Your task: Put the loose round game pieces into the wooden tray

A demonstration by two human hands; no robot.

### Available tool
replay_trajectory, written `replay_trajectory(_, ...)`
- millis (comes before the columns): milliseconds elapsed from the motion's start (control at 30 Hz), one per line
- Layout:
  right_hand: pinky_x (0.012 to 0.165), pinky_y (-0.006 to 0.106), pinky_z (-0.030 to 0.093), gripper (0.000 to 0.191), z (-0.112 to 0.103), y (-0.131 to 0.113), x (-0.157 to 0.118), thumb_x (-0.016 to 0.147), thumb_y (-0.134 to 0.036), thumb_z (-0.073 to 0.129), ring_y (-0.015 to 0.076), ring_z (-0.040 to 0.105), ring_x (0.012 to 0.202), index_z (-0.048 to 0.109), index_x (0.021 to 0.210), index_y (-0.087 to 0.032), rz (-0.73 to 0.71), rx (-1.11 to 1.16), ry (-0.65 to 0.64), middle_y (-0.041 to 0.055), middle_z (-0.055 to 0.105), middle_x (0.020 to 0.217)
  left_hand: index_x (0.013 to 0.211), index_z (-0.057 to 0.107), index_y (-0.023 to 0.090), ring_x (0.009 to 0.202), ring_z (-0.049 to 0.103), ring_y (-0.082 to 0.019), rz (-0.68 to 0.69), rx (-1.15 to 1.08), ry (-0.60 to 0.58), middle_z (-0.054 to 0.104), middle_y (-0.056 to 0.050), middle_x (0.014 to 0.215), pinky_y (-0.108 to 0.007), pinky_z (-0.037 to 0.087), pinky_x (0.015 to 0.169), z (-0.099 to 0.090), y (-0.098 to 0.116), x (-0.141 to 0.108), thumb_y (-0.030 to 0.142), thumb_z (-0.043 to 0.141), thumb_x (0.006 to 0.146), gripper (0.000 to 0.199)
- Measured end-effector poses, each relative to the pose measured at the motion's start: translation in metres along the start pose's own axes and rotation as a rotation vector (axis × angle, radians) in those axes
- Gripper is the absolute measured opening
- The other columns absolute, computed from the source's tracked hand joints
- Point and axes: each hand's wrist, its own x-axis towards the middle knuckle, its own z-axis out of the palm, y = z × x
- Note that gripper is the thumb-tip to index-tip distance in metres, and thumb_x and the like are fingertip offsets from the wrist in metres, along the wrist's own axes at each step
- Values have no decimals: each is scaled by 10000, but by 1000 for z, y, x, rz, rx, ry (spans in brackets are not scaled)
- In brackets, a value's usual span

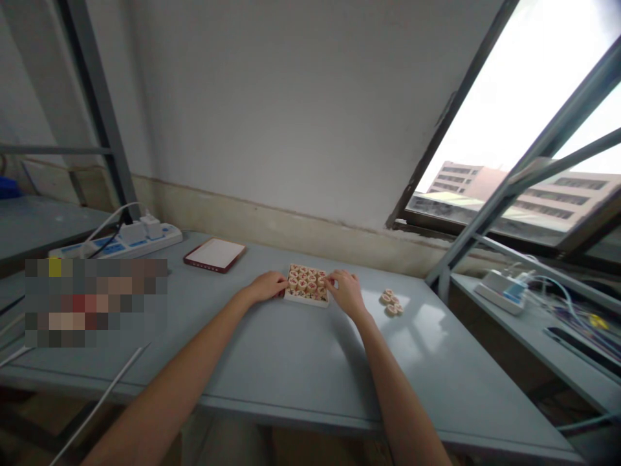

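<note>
While hands (268, 285) (346, 290) flank the tray (305, 300), some discs (303, 283) seem red-lettered.

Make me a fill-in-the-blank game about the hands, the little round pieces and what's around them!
1. The left hand is at the ____ side of the white tray.
2. The loose round pieces lie to the ____ of the right hand.
3. The flat case has a dark ____ edge.
4. Buildings can be seen outside through the ____.

Missing words: left; right; red; window.
</note>
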Motion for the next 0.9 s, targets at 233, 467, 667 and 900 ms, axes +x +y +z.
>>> replay_trajectory(233,897,615,74,221,-20,52,-13,779,-182,442,313,408,1044,652,830,-138,562,-481,47,150,596,954,557,522,142,497,451,-115,6,5,-2,535,-7,536,-219,289,503,0,0,0,338,352,736,315)
replay_trajectory(467,874,591,216,297,-28,90,-26,760,-95,412,294,467,1029,634,954,-133,757,-561,-222,168,591,1005,561,543,137,510,458,-121,15,19,4,544,-19,539,-221,286,512,1,0,1,333,350,739,327)
replay_trajectory(667,823,461,314,271,-29,83,-23,767,-130,433,277,479,1013,636,947,-125,686,-562,-229,167,586,1005,581,556,137,514,458,-122,-1,16,5,562,-23,564,-220,280,505,1,-1,0,326,354,732,315)
replay_trajectory(900,803,442,335,260,-31,63,-10,735,-420,543,311,459,1019,684,859,-240,502,-145,-236,112,586,988,564,539,142,509,451,-118,-4,23,-2,534,-9,536,-219,281,506,1,0,1,348,342,741,335)
